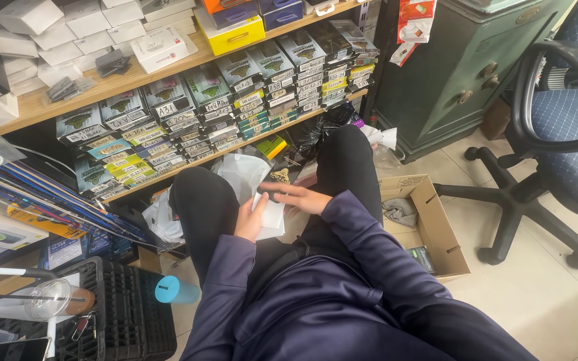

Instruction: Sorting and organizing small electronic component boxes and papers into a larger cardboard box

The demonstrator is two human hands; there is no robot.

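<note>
Hands meet over our lap: the left hand [250,220] cups a small flat white plastic packet [270,215], fingers curled round its near edge, while the right hand [300,198] lies on top with fingers straight and together. We judge the grip loose; the packet could slide off between our knees onto the crumpled white plastic bag [242,172] and clutter below, or into the open brown cardboard box [436,230].

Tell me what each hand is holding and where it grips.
The left hand holds a white flat packet by its left edge. The right hand rests its fingers on the packet's top edge; whether it grips cannot be told.
</note>
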